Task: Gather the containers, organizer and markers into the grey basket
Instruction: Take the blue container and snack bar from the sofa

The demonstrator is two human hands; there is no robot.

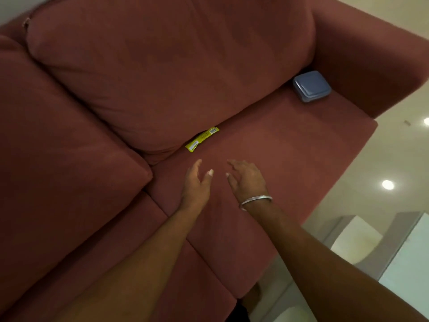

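A yellow marker pack (202, 138) lies on the red sofa seat (290, 147), its upper end tucked under the back cushion. A blue-lidded square container (311, 86) sits in the seat's far right corner against the armrest. My left hand (196, 182) and my right hand (247, 177) hover side by side over the seat just below the yellow pack, fingers spread, holding nothing. A silver bangle is on my right wrist. No grey basket is in view.
Two large back cushions (162, 73) fill the sofa's rear. The sofa armrest (371, 56) rises at the right. Beyond the seat's right edge are a glossy pale floor (371, 173) and a glass-topped table (404, 259).
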